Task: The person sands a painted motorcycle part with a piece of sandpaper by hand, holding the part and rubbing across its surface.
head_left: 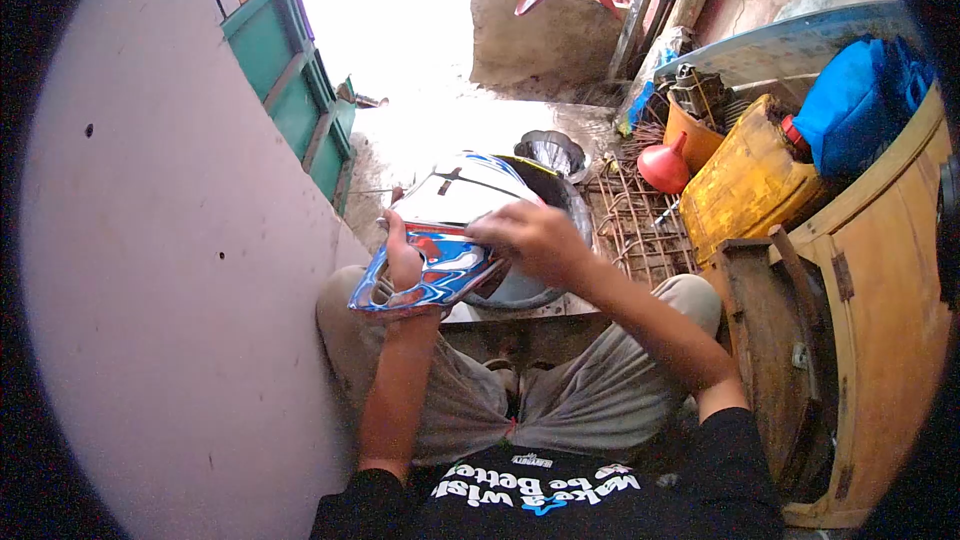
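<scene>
A glossy blue, white and red panel [455,275], like a piece of motorcycle bodywork, is held over my lap, with a cut-out near its left end. My left hand [403,258] grips it from below, thumb up at the left edge. My right hand [535,240] is closed, slightly blurred, with bent fingers at the panel's upper right edge; what is between them is hidden. Just beyond lies a larger white piece [465,202] with blue and dark markings, over a dark round tub [575,215]. I cannot tell whether the two pieces are joined.
A pale board wall [180,240] rises close on my left. On the right are a yellow jerrycan [750,185], a red funnel [665,162], a blue bag [865,105], rusty metal mesh [640,220] and wooden furniture [890,320]. A green frame [295,90] leans ahead.
</scene>
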Tool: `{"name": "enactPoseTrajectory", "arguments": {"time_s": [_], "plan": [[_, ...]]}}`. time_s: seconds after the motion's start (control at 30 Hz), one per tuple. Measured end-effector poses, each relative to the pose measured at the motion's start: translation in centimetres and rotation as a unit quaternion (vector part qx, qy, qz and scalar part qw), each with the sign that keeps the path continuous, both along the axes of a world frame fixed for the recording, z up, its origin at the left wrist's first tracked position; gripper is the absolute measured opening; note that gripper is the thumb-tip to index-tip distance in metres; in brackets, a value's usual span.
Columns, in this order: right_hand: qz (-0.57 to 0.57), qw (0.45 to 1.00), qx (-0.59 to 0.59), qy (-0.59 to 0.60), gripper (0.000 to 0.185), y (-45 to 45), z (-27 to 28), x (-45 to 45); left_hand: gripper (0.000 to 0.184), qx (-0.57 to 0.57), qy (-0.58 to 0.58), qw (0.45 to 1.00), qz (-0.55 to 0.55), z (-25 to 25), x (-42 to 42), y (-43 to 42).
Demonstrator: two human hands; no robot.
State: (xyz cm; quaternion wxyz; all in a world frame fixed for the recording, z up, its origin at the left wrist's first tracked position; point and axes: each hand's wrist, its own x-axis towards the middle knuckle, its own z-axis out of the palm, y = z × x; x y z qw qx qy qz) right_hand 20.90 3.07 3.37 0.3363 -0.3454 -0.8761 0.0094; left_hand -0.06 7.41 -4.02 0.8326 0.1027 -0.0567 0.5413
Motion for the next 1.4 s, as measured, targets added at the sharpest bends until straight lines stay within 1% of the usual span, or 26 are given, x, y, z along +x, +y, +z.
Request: {"name": "enactPoseTrajectory", "arguments": {"time_s": [0.07,0.1,0.13,0.17,0.2,0.27,0.33,0.37,0.4,0.47,0.5,0.53,0.6,0.7,0.73,0.8,0.9,0.97,1.03,1.07,1.13,1.2,1.23,1.27,1.33,1.4], "plan": [[0.075,0.995,0.069,-0.008,0.026,-1.5,-0.4,-1.3,0.074,-0.006,-0.017,1.000,-0.009,1.2,0.4,-0.4],[0.048,0.997,0.051,-0.033,0.025,-1.2,-0.3,-0.8,0.074,-0.069,0.103,0.991,0.048,2.3,0.8,-0.9],[0.020,0.998,0.029,-0.056,0.024,-0.6,-0.2,-0.1,0.074,-0.134,0.224,0.960,0.102,3.3,0.9,-1.5],[0.014,1.000,0.021,-0.011,0.023,0.9,-0.3,0.4,0.074,-0.104,0.265,0.952,0.110,3.4,0.8,-1.5],[-0.078,0.994,0.046,-0.061,0.022,1.9,-0.6,1.1,0.074,-0.110,0.280,0.946,0.122,3.6,0.9,-1.6],[-0.101,0.993,0.001,-0.066,0.022,2.1,-0.2,1.4,0.073,-0.118,0.307,0.933,0.146,4.1,1.3,-1.7],[0.001,0.999,0.033,-0.018,0.022,0.5,-0.4,0.1,0.072,-0.108,0.274,0.947,0.131,3.8,1.1,-1.5],[0.031,0.999,0.026,-0.035,0.021,-0.7,-0.5,-0.5,0.071,-0.106,0.258,0.952,0.124,3.5,1.1,-1.5],[0.067,0.997,0.045,0.012,0.021,-1.2,-0.6,-1.2,0.071,-0.103,0.251,0.955,0.120,3.3,1.3,-1.4],[0.012,0.997,0.030,-0.069,0.020,-0.4,0.5,-0.1,0.070,-0.103,0.242,0.958,0.110,3.8,1.3,-1.6],[-0.010,0.999,0.006,-0.041,0.020,0.6,0.7,0.7,0.070,-0.123,0.266,0.944,0.149,4.5,2.0,-1.7],[-0.097,0.992,-0.011,-0.084,0.020,1.4,1.0,1.1,0.069,-0.122,0.259,0.948,0.142,5.3,2.2,-1.5],[-0.133,0.987,-0.028,-0.084,0.022,2.1,0.5,1.7,0.068,-0.133,0.245,0.949,0.146,4.8,2.6,-0.8],[-0.017,0.998,0.040,-0.049,0.023,-0.2,0.5,0.1,0.065,-0.093,0.238,0.955,0.147,3.0,2.4,-0.1],[0.022,0.999,0.025,0.003,0.024,-1.3,1.3,-0.9,0.064,-0.083,0.233,0.959,0.139,3.2,2.5,0.0],[0.035,0.997,0.046,-0.048,0.026,-0.5,1.8,-0.4,0.059,-0.077,0.220,0.968,0.099,3.4,2.3,-0.5],[-0.122,0.989,0.014,-0.082,0.027,1.4,1.9,1.1,0.057,-0.094,0.242,0.954,0.148,3.8,2.6,0.3],[-0.081,0.995,0.027,-0.048,0.027,1.1,1.4,0.9,0.063,-0.114,0.276,0.937,0.183,4.9,3.4,0.0],[-0.010,0.997,0.071,-0.035,0.027,0.7,0.8,0.0,0.063,-0.116,0.279,0.941,0.150,6.0,3.1,-0.1],[0.032,0.998,0.046,0.000,0.027,0.2,1.3,-0.5,0.063,-0.119,0.284,0.942,0.131,6.2,3.0,-0.1],[0.040,0.997,0.055,-0.034,0.027,0.7,2.8,-0.2,0.064,-0.104,0.277,0.947,0.122,6.5,3.2,-0.1],[-0.030,0.996,0.046,-0.071,0.026,3.1,2.9,0.8,0.062,-0.078,0.268,0.955,0.101,7.1,3.0,0.1],[-0.056,0.996,0.031,-0.059,0.027,4.1,2.8,1.1,0.058,-0.102,0.273,0.945,0.145,7.2,3.6,0.6],[-0.056,0.995,0.063,-0.047,0.026,4.7,2.7,1.3,0.053,-0.098,0.261,0.948,0.155,6.0,3.2,1.5],[-0.049,0.997,0.052,-0.020,0.026,4.5,2.2,0.8,0.052,-0.093,0.291,0.941,0.148,5.7,2.8,2.0],[-0.005,1.000,0.001,0.020,0.027,4.1,2.5,0.1,0.049,-0.087,0.261,0.952,0.136,6.9,3.4,1.6]]}}
